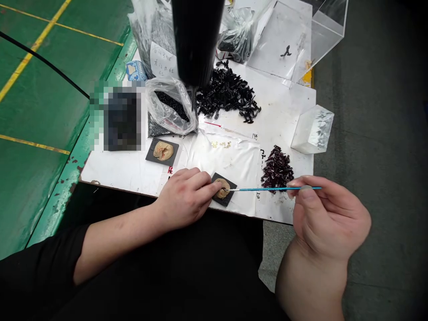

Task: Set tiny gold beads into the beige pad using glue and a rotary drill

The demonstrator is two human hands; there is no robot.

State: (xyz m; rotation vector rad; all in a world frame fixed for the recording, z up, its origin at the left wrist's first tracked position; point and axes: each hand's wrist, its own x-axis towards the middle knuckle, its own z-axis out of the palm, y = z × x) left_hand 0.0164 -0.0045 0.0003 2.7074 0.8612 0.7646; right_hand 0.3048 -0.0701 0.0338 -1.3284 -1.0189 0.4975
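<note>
My right hand [324,214] pinches a thin blue stick with a pale tip, like a fine brush [264,189], between thumb and fingers. Its tip reaches left to a tan, wrinkled round lump [222,192] on a dark square block [229,178] at the table's front edge. My left hand [187,194] is closed beside this block, its index fingertip touching the lump. Whatever its curled fingers and thumb may hold is hidden. Several tiny gold-coloured rings [224,145] lie on the white sheet [210,160] beyond. A heap of dark reddish small parts [277,169] lies near my right hand.
Another dark block with a tan lump [162,151] sits to the left. Behind are a plastic bag of black grains [170,104] and a pile of black parts [230,91]. A clear block [312,129] stands right; a black cylinder [197,40] hangs overhead.
</note>
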